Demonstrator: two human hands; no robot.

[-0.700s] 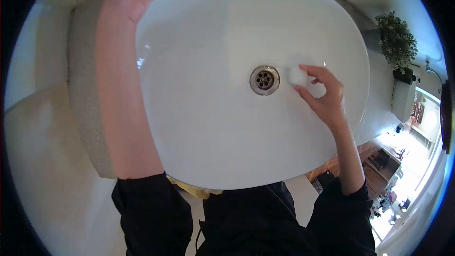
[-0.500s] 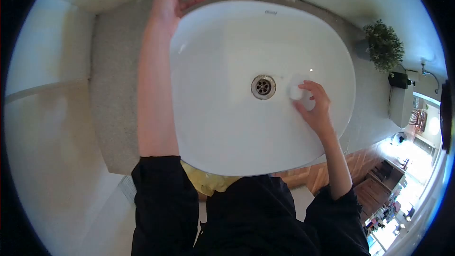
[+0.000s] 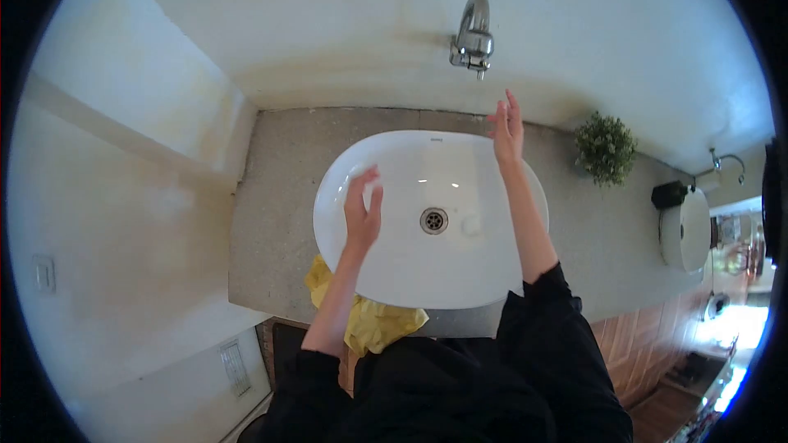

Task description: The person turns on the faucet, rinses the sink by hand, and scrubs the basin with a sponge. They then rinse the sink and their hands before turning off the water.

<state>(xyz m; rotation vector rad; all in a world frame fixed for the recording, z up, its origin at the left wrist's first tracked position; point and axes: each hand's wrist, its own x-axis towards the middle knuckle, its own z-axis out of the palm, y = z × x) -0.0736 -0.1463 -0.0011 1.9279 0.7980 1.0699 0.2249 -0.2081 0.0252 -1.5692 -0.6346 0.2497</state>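
Note:
My left hand (image 3: pixel 363 209) is over the left side of the white basin (image 3: pixel 394 279), fingers apart and nothing in it. Near the basin's upper right rim, below the wall tap (image 3: pixel 474 37), my right hand (image 3: pixel 508 131) is raised with its fingers stretched out and holds nothing. The round metal drain (image 3: pixel 433 221) lies between and below the two hands. A small whitish round thing (image 3: pixel 470 225) rests in the basin just right of the drain; its details are hard to make out.
A yellow cloth (image 3: pixel 382 324) lies at the basin's lower left edge. On the grey counter (image 3: pixel 271 197) a potted plant (image 3: pixel 606 149) stands to the right. Farther right are a black container (image 3: pixel 670 194) and a second white basin (image 3: pixel 685 234).
The view has tilted up, bringing the tap into sight. My right hand has left the whitish thing and moved up towards the tap; my left hand has come down over the basin.

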